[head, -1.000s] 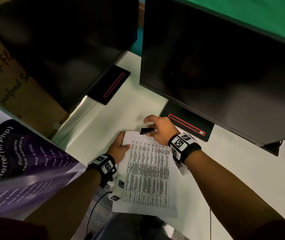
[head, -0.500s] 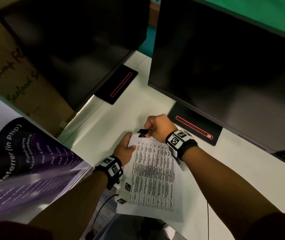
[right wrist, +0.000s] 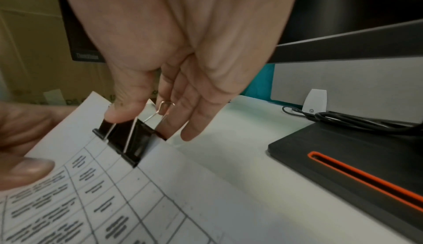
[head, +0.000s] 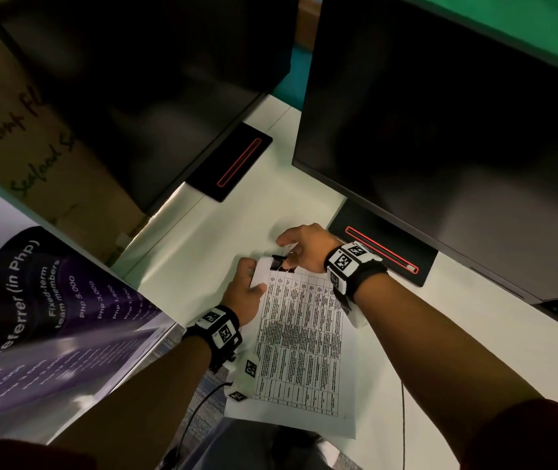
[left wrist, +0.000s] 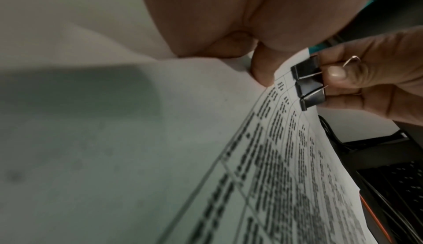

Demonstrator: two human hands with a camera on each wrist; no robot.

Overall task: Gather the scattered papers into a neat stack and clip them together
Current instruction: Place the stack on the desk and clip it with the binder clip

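A stack of printed table sheets [head: 301, 337] lies on the white desk, its far end lifted. My left hand [head: 247, 290] pinches the stack's top-left corner, thumb on top [right wrist: 29, 170]. A black binder clip [head: 281, 262] [left wrist: 306, 83] [right wrist: 128, 139] sits over the stack's top edge. My right hand [head: 301, 249] pinches the clip: the thumb [right wrist: 123, 106] presses its wire handle from above, and the fingers [right wrist: 174, 106] lie behind the other handle. The clip's mouth straddles the paper edge.
Two dark monitors [head: 440, 137] [head: 128, 89] hang over the desk, their black bases with red slots [head: 382, 252] [head: 233, 164] close behind my hands. A purple poster [head: 40, 317] lies at the left. Cables [right wrist: 343, 117] run behind the right base. Bare desk [head: 474, 334] extends right.
My right hand has brought the clip from beside the stack onto its top edge. The far end of the papers has lifted in my left hand.
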